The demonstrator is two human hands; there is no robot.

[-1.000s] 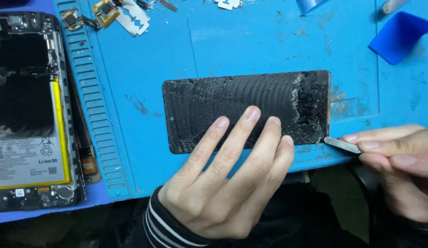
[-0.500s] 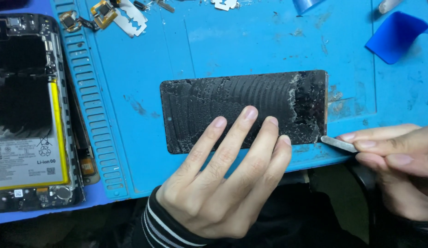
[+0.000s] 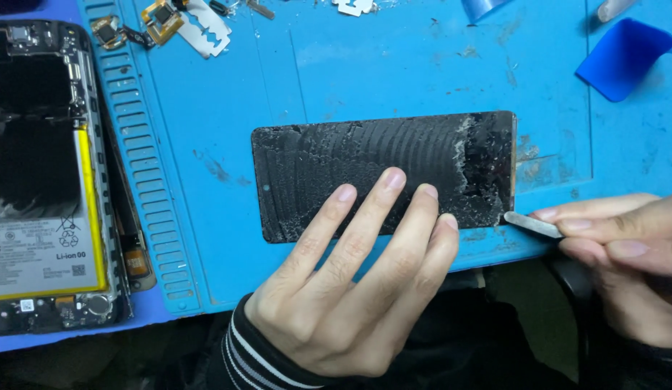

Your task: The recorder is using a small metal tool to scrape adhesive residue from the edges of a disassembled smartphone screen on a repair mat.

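A black, cracked phone screen panel (image 3: pixel 365 162) lies flat on the blue work mat (image 3: pixel 394 72), its surface ridged with glue residue. My left hand (image 3: pixel 350 289) presses down on its lower edge with several spread fingertips. My right hand (image 3: pixel 625 253) pinches a thin metal blade tool (image 3: pixel 531 224), whose tip touches the panel's lower right corner.
An opened phone body (image 3: pixel 44 173) with a yellow-edged battery lies at the left. A razor blade (image 3: pixel 206 32) and small parts (image 3: pixel 159 18) sit at the mat's top left. A blue plastic pick (image 3: pixel 621 58) lies at the top right. The mat's front edge runs just below my fingers.
The view has shifted slightly; the panel and both hands keep almost the same pose, with the blade tip staying at the lower right corner.
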